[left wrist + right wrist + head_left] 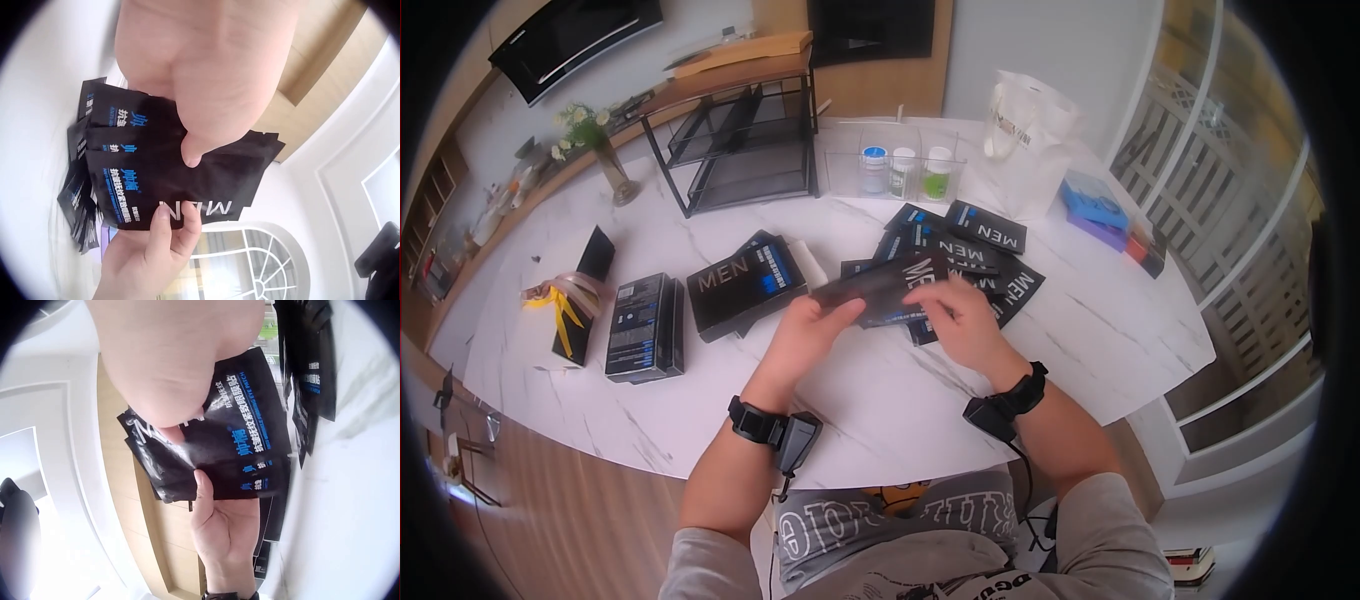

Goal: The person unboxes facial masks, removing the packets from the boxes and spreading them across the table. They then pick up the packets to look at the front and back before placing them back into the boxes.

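Note:
Several black eye patch packets (878, 292), printed "MEN" in silver with blue lettering, are held between both hands above the table. My left hand (812, 328) grips one end of the bunch, thumb on top. At the other end, the fingers of my right hand (962, 322) pinch the packets. In the left wrist view the held packets (147, 187) lie slightly fanned, their printed edges staggered. A loose pile of the same packets (990, 232) spreads over the table just beyond and right of my hands. To the left lies a black "MEN" box (740, 290) with a white flap open.
Further left are dark boxes (640, 325) and a white gift box (550, 325) with ribbon. A mesh rack (745, 150), a clear organizer (840, 180) with bottles and a white bag (1030, 150) stand behind. Blue and purple boxes (1100, 205) sit at the right on the marble-patterned table (880, 420).

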Demonstrator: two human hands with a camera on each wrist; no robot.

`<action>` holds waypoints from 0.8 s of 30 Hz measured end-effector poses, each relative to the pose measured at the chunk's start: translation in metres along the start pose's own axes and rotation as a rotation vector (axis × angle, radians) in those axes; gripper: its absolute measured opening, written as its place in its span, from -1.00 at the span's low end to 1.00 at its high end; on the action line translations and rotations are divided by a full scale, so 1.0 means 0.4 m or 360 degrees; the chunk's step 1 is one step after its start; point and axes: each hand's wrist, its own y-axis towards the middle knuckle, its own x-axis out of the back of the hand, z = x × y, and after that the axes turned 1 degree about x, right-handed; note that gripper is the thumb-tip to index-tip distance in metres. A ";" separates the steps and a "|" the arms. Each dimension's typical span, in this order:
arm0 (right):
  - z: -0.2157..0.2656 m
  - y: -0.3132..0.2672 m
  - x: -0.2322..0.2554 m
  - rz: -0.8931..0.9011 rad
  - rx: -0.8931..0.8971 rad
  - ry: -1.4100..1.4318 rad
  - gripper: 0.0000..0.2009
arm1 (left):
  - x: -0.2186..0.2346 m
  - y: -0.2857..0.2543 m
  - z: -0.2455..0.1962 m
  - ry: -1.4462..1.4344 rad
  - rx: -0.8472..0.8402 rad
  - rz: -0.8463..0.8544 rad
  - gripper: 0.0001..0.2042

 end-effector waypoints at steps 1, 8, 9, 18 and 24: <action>-0.012 0.005 -0.013 -0.0176 0.0081 0.0405 -0.74 | -0.009 -0.002 -0.001 -0.0080 -0.0093 -0.0050 -0.74; -0.030 0.016 -0.002 0.0025 -0.0050 0.0537 -0.63 | -0.025 -0.009 -0.027 0.0133 -0.0404 -0.0022 -0.81; -0.024 0.011 0.000 0.0089 -0.0194 0.0499 -0.68 | -0.026 -0.007 -0.019 0.0164 -0.0405 -0.0015 -0.82; -0.003 0.006 -0.007 0.0137 -0.0249 0.0494 -0.64 | -0.022 -0.002 -0.018 0.0097 -0.0456 -0.0057 -0.87; -0.028 0.005 -0.026 -0.0050 -0.0175 0.0567 -0.74 | -0.021 -0.002 -0.023 0.0140 -0.0464 -0.0091 -0.86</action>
